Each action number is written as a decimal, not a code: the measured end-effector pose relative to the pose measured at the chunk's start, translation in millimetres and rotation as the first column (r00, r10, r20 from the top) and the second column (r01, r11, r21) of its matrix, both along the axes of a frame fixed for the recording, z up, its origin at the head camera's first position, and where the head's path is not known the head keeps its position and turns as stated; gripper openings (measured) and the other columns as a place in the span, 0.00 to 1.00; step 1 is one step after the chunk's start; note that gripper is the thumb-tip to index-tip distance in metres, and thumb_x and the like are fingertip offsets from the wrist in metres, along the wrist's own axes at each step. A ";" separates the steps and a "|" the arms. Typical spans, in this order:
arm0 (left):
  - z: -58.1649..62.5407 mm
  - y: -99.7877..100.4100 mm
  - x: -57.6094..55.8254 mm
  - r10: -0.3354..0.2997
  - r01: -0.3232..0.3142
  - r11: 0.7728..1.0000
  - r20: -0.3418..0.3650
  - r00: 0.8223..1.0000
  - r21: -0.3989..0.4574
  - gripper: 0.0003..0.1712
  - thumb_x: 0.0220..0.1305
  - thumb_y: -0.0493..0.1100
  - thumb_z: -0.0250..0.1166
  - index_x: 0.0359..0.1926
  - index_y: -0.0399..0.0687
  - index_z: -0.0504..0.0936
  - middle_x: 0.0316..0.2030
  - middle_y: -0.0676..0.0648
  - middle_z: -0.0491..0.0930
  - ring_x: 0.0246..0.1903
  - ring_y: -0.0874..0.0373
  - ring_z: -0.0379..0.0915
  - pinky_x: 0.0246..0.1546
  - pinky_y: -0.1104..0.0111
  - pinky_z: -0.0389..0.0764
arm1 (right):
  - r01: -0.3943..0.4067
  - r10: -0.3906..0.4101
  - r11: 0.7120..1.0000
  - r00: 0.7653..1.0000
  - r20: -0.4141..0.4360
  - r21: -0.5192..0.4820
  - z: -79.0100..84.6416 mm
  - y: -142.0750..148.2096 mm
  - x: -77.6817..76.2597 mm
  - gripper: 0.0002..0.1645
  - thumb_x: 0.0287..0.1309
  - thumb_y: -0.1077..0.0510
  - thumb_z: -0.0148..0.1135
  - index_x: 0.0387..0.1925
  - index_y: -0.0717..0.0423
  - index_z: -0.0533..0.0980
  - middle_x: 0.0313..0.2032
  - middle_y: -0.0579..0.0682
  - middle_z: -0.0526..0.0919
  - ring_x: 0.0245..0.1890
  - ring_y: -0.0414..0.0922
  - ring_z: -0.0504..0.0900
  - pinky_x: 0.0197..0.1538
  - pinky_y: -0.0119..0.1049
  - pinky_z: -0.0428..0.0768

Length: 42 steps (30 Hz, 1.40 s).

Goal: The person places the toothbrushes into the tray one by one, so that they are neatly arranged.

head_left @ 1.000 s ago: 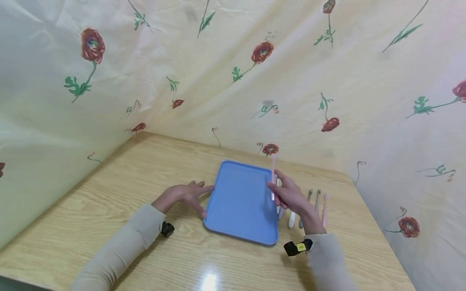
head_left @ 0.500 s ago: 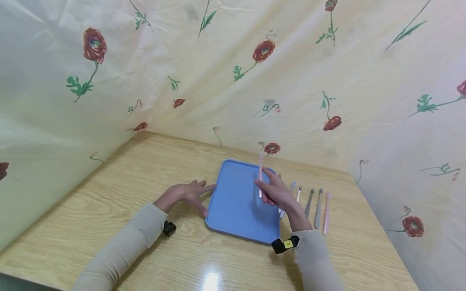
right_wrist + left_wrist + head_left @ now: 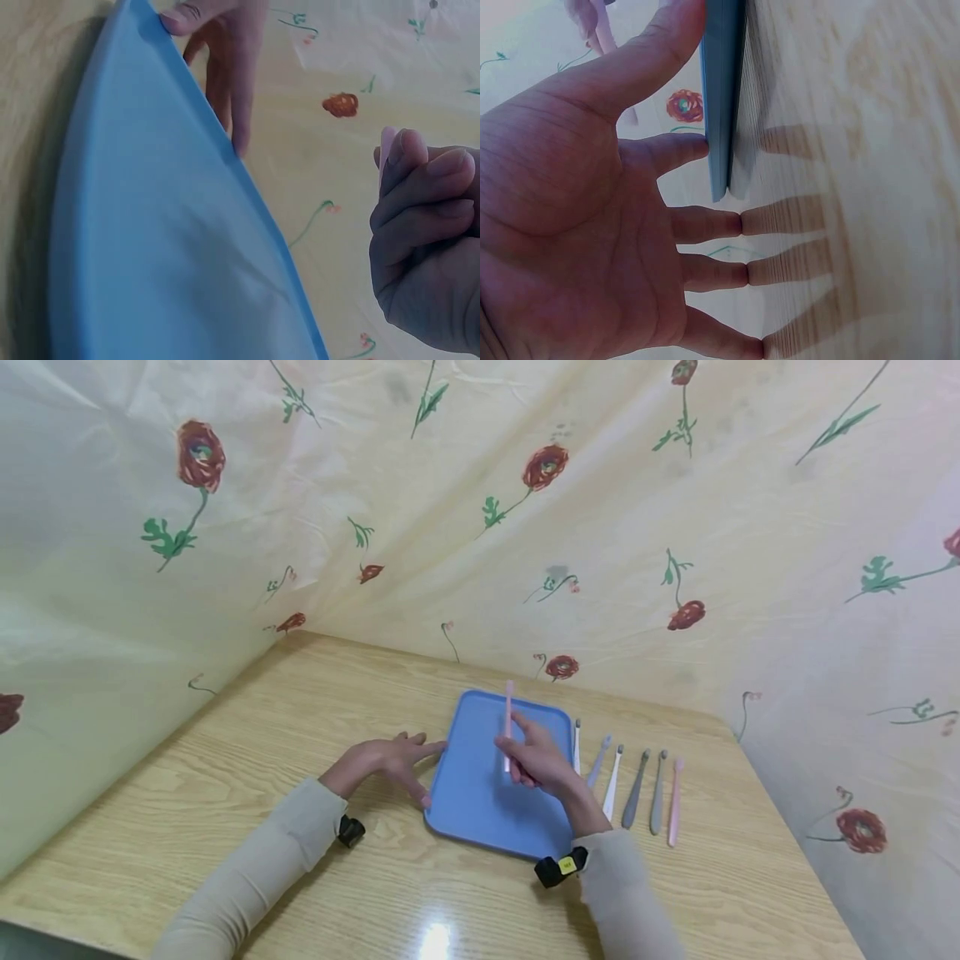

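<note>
A pink toothbrush [image 3: 508,718] stands nearly upright in my right hand [image 3: 542,762], pinched between thumb and fingers above the blue tray [image 3: 472,797]. In the right wrist view the curled fingers hide most of the brush, and a shadow falls on the tray. My left hand [image 3: 386,766] is spread at the tray's left side. Its thumb and index fingertip touch the rim, while the other fingertips rest on the table, as the left wrist view [image 3: 577,217] of this hand shows. No other thing is seen on the tray.
Right of the tray lies a row of toothbrushes: a white one [image 3: 577,745] by the rim, a purple one [image 3: 598,762], another white one [image 3: 612,782], a dark grey one [image 3: 636,789], a grey-green one [image 3: 658,795] and a pink one [image 3: 675,803]. Flowered cloth [image 3: 420,510] hangs behind the wooden table [image 3: 330,693].
My right hand has moved left with the pink toothbrush, from the tray's right edge to above its middle. More of the toothbrush row shows. The left hand stays at the rim.
</note>
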<state>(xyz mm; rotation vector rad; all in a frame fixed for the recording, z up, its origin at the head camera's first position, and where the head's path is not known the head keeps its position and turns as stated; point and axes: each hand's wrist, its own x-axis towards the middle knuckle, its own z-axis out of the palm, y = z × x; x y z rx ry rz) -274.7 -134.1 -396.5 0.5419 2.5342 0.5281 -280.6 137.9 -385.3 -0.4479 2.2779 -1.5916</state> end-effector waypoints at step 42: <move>2.8 1.0 -1.8 -0.016 0.016 1.000 -0.004 1.000 -0.016 0.62 0.52 0.62 0.75 0.80 0.58 0.49 0.79 0.32 0.42 0.78 0.28 0.33 0.71 0.31 0.51 | -0.026 0.026 1.000 0.995 0.094 0.003 -29.2 -65.2 4.6 0.42 0.74 0.56 0.52 0.79 0.57 0.43 0.10 0.43 0.73 0.05 0.34 0.67 0.12 0.28 0.65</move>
